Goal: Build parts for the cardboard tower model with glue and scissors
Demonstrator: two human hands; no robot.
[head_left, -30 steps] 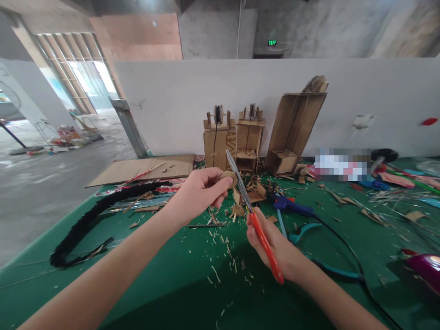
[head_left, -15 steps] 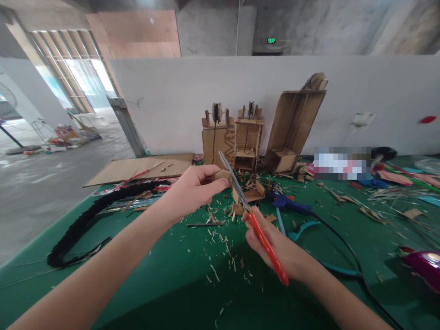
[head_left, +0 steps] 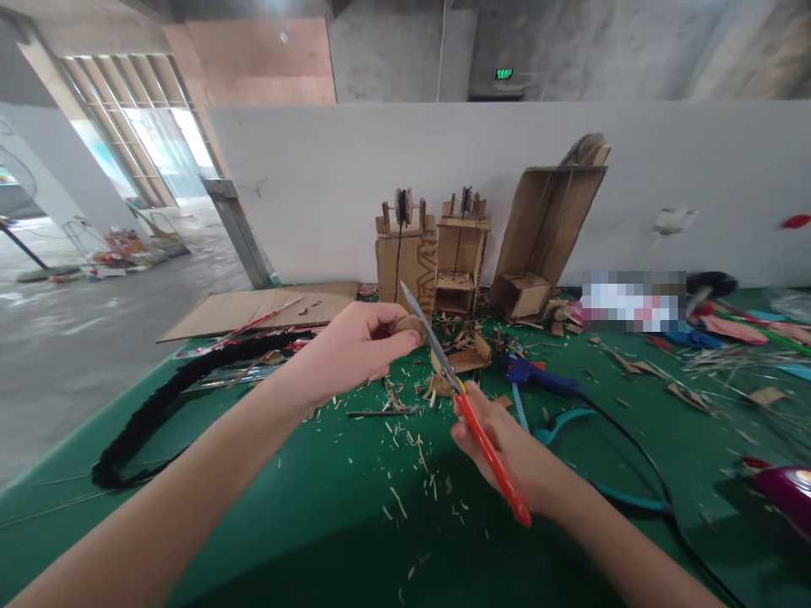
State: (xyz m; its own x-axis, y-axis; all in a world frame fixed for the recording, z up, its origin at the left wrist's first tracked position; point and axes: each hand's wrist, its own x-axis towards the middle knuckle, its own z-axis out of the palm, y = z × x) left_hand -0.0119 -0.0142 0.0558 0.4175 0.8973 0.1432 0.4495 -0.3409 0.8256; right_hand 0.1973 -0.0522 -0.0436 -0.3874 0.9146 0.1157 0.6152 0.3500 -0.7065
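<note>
A small round piece of cardboard (head_left: 411, 326) is pinched between the thumb and fingers of my left hand (head_left: 358, 346). My right hand (head_left: 491, 435) grips red-handled scissors (head_left: 485, 443), whose blades point up and to the left. The blades lie along the right edge of the cardboard piece and look nearly closed; whether they touch it I cannot tell. Thin cardboard shavings (head_left: 399, 502) are scattered on the green table (head_left: 304, 523) below both hands. A dark thin stick (head_left: 382, 413) lies just under my left hand.
Cardboard structures with spools (head_left: 404, 253) stand against the white wall, a taller cardboard box (head_left: 548, 228) to their right. A blue glue gun (head_left: 545, 377) with a black cord lies right of centre. Black fuzzy strips (head_left: 145, 422) curve along the left, near a flat cardboard sheet (head_left: 259, 311).
The whole view has shifted slightly. My hands keep nearly the same pose, with the scissor blades still at the edge of the cardboard piece.
</note>
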